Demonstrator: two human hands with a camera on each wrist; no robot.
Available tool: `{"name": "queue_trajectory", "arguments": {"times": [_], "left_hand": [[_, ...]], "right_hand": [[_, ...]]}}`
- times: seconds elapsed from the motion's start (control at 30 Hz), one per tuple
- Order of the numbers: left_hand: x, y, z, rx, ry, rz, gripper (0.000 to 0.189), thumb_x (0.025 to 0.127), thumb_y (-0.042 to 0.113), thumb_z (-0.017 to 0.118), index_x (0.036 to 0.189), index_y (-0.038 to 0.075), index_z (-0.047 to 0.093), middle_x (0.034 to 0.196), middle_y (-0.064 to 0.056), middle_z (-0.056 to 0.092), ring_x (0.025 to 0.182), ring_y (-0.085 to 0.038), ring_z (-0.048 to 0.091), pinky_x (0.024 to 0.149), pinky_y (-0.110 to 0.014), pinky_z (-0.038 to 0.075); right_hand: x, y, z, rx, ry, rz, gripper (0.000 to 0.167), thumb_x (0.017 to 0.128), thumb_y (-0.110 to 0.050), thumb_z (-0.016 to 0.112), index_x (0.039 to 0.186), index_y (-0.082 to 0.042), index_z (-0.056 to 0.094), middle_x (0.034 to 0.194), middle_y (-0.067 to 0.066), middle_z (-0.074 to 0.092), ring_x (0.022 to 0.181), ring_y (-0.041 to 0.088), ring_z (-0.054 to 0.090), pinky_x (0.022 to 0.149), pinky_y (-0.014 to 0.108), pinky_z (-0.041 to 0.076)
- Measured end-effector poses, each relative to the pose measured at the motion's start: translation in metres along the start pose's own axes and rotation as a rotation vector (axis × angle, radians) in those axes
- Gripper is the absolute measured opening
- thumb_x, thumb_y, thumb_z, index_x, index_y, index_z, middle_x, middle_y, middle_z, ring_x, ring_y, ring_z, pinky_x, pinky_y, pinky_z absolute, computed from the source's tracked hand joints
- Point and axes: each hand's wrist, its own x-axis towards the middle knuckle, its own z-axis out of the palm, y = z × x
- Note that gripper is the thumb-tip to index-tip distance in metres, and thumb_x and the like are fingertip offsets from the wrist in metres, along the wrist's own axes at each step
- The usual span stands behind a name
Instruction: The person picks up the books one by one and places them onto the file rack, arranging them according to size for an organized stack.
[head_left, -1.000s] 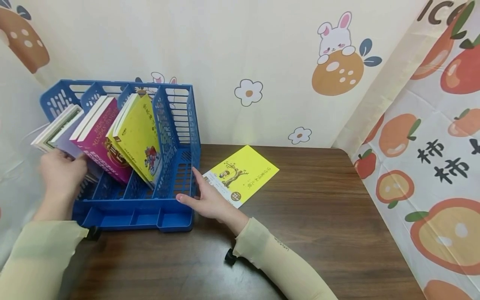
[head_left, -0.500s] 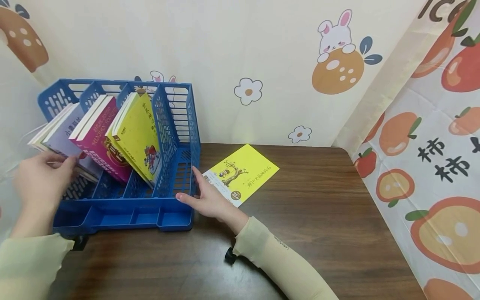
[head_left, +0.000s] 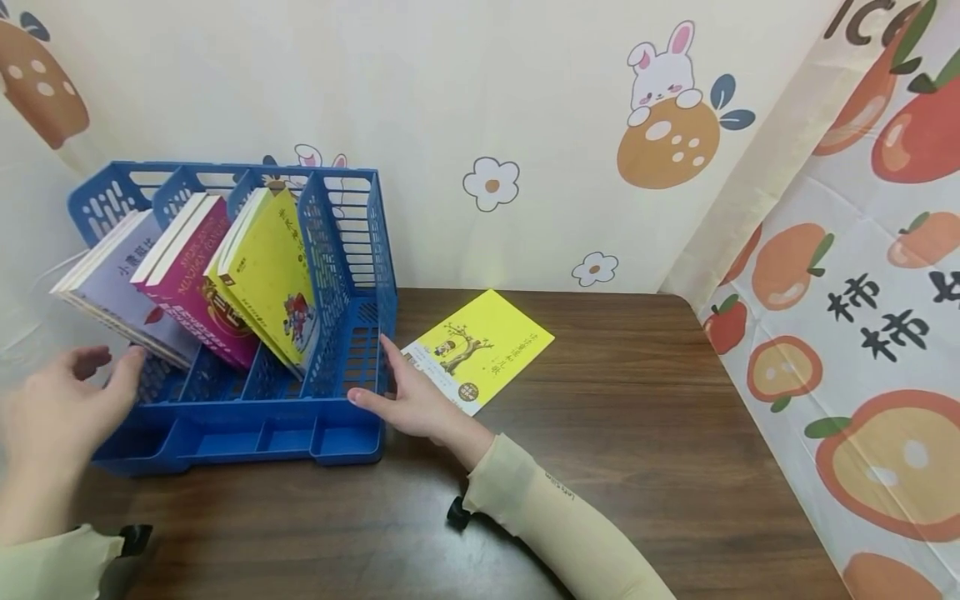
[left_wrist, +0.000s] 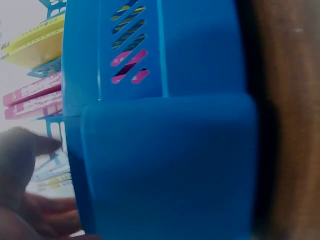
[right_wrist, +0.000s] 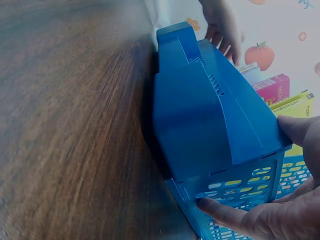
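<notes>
A blue plastic book rack (head_left: 225,412) with dividers stands at the left of the table in the head view. Purple-grey books (head_left: 138,279) lean in its leftmost slot, magenta books (head_left: 197,287) beside them, then yellow books (head_left: 273,279). My left hand (head_left: 71,408) hovers by the rack's left front corner, fingers loosely bent, holding nothing. My right hand (head_left: 420,404) rests on the right front corner: in the right wrist view the thumb (right_wrist: 295,127) touches the front edge and a straight finger (right_wrist: 222,212) lies against the perforated side.
A yellow book (head_left: 487,346) with a white lower band lies flat on the brown wooden table (head_left: 600,450), right of the rack. A printed curtain (head_left: 555,125) hangs behind, and a fruit-patterned one (head_left: 847,333) borders the right side.
My left hand has let go of the books in the leftmost slot and drawn back left and toward me. Those books now lean with the purple-grey cover showing. My right hand stays put.
</notes>
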Motion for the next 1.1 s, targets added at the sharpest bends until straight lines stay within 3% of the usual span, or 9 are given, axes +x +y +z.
{"name": "queue_trajectory", "arguments": {"times": [0.03,0.1,0.2,0.33,0.57,0.7,0.93,1.1], "left_hand": [[0.000,-0.004,0.001,0.024,-0.043,0.018,0.087,0.110,0.054,0.051,0.157,-0.018,0.037,0.150,-0.050,0.043,0.128,-0.069,0.046,0.099,-0.082,0.046],[0.001,-0.014,0.004,0.034,-0.113,0.066,0.095,0.109,0.058,0.053,0.160,-0.018,0.029,0.152,-0.052,0.037,0.128,-0.073,0.043,0.099,-0.085,0.043],[0.001,-0.028,0.008,-0.027,-0.162,0.114,0.097,0.110,0.055,0.055,0.164,-0.017,0.017,0.156,-0.054,0.027,0.135,-0.076,0.035,0.103,-0.089,0.035],[0.000,-0.040,0.010,-0.104,-0.198,0.115,0.097,0.111,0.051,0.053,0.167,-0.014,0.008,0.160,-0.053,0.018,0.141,-0.077,0.026,0.109,-0.090,0.024],[-0.005,-0.044,0.011,-0.152,-0.259,0.107,0.105,0.108,0.053,0.058,0.169,-0.009,-0.001,0.166,-0.050,0.005,0.148,-0.075,0.014,0.112,-0.090,0.014],[-0.004,-0.047,0.014,-0.163,-0.271,0.087,0.110,0.106,0.052,0.064,0.171,-0.006,-0.003,0.167,-0.049,0.003,0.148,-0.075,0.012,0.112,-0.091,0.013],[0.002,-0.055,0.020,-0.257,-0.276,0.025,0.103,0.107,0.052,0.062,0.171,-0.004,0.004,0.164,-0.052,0.014,0.147,-0.075,0.017,0.114,-0.090,0.011],[-0.001,-0.055,0.025,-0.400,-0.245,-0.057,0.095,0.109,0.048,0.063,0.175,0.012,0.006,0.172,-0.042,0.005,0.158,-0.065,0.003,0.121,-0.084,0.003]], "right_hand": [[0.000,0.000,0.000,-0.003,0.001,0.000,0.100,0.100,-0.056,0.075,0.176,-0.040,0.012,0.179,-0.001,0.032,0.157,0.023,0.042,0.117,0.039,0.049],[0.000,-0.001,0.001,-0.009,0.002,-0.003,0.099,0.100,-0.057,0.075,0.175,-0.041,0.013,0.179,-0.002,0.032,0.156,0.023,0.043,0.117,0.039,0.050],[0.000,-0.002,0.002,-0.016,0.000,-0.009,0.099,0.100,-0.057,0.074,0.175,-0.041,0.013,0.178,-0.002,0.033,0.156,0.023,0.043,0.117,0.039,0.050],[0.000,-0.002,0.003,-0.015,0.003,-0.011,0.098,0.100,-0.056,0.074,0.175,-0.041,0.013,0.178,-0.001,0.033,0.156,0.023,0.043,0.117,0.039,0.050],[0.001,-0.001,0.003,-0.008,0.008,-0.014,0.096,0.101,-0.052,0.075,0.175,-0.043,0.014,0.178,-0.001,0.034,0.156,0.024,0.044,0.116,0.039,0.050],[0.001,-0.002,0.002,0.000,0.007,-0.013,0.096,0.102,-0.051,0.075,0.175,-0.042,0.014,0.178,0.000,0.034,0.156,0.024,0.044,0.116,0.039,0.050],[-0.001,-0.003,-0.003,-0.016,-0.002,-0.014,0.097,0.102,-0.051,0.074,0.176,-0.039,0.012,0.178,0.001,0.033,0.157,0.025,0.043,0.117,0.040,0.050],[0.004,0.000,-0.015,-0.052,-0.051,-0.038,0.094,0.102,-0.053,0.074,0.176,-0.034,0.018,0.177,0.002,0.036,0.157,0.026,0.044,0.116,0.036,0.051]]}}
